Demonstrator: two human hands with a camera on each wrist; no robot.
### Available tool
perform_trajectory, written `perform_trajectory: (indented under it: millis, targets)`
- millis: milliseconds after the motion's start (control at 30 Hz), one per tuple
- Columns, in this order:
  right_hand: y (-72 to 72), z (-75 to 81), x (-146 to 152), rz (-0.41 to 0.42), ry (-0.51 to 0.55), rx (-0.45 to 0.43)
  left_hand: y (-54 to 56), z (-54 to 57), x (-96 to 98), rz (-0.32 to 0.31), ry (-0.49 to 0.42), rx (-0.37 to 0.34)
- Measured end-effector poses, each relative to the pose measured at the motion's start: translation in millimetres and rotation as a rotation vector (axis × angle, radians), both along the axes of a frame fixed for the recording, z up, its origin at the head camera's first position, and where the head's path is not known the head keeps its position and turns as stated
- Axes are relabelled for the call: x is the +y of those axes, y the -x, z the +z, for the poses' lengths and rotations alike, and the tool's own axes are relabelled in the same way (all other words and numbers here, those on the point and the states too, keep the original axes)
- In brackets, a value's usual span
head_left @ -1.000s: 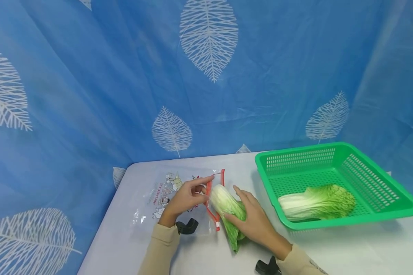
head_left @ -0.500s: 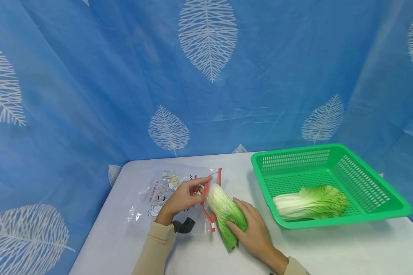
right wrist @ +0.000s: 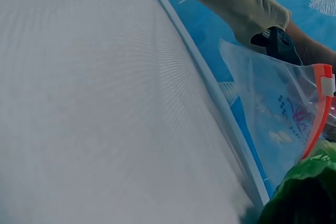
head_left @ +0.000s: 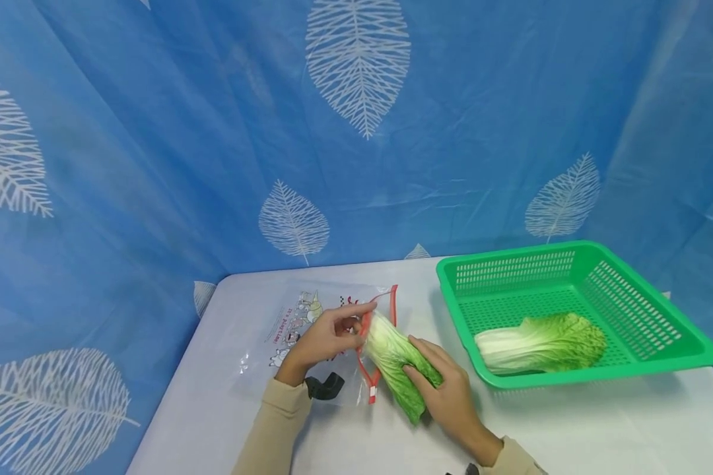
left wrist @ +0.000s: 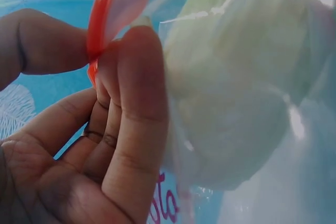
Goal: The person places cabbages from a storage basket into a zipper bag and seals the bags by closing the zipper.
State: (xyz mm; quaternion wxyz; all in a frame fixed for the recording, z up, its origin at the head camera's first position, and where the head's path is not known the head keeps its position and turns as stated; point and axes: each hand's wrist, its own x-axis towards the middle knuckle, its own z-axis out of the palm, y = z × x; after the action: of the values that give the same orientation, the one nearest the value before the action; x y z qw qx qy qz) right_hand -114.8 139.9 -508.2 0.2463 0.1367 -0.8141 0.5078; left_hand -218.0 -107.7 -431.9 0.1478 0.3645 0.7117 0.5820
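My left hand (head_left: 327, 336) pinches the red zip edge (left wrist: 101, 19) of a clear, cartoon-printed zip bag (head_left: 347, 389), holding its mouth parted. A head of napa cabbage (head_left: 395, 359) lies in the grip of my right hand (head_left: 451, 399), thumb on one side and fingers on the other. Its white stem end sits in the bag's mouth, while the green leafy end points toward me, outside. Through the plastic in the left wrist view, the pale cabbage base (left wrist: 231, 135) shows blurred beside my fingers. In the right wrist view, green leaves (right wrist: 310, 171) appear beside the bag's red zip and white slider (right wrist: 327, 86).
To the right, a green perforated basket (head_left: 659, 363) holds a second napa cabbage (head_left: 541, 343). Both stand on a white-covered table (head_left: 202, 409). A blue curtain (head_left: 451, 132) with white leaf prints hangs behind the table and at its left.
My right hand has moved the cabbage's stem end from beside the red zip edge into the bag's mouth. My left hand keeps its pinch on that edge.
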Motion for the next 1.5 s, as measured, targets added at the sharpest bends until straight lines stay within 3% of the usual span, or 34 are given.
perform_trajectory:
  millis: [167,400,633,833,1067,1267,1500]
  targets:
    - [-0.5,10.9,1,0.003,-0.016,0.021,-1.5,6.4,1.6,-0.007,-0.006,0.014]
    - [-3.4,22.8,-4,0.084,-0.081,0.010,-4.8,12.3,-0.4,-0.048,0.001,-0.010]
    - [12.5,36.7,-5,0.076,-0.066,-0.003,-3.4,13.1,-2.9,-0.070,-0.068,-0.015]
    - [26.6,44.2,-6,0.141,0.003,-0.142,-2.8,16.4,-1.8,-0.011,-0.065,-0.035]
    - [40.7,38.7,-15,0.283,0.108,-0.314,-4.6,12.0,-4.3,0.002,-0.082,-0.038]
    - [40.3,24.5,-17,0.219,0.084,-0.354,-0.3,3.6,-2.7,-0.003,-0.077,-0.042]
    - [20.6,17.9,-18,0.088,-0.035,-0.161,0.9,-3.8,-3.1,-0.001,-0.053,-0.069]
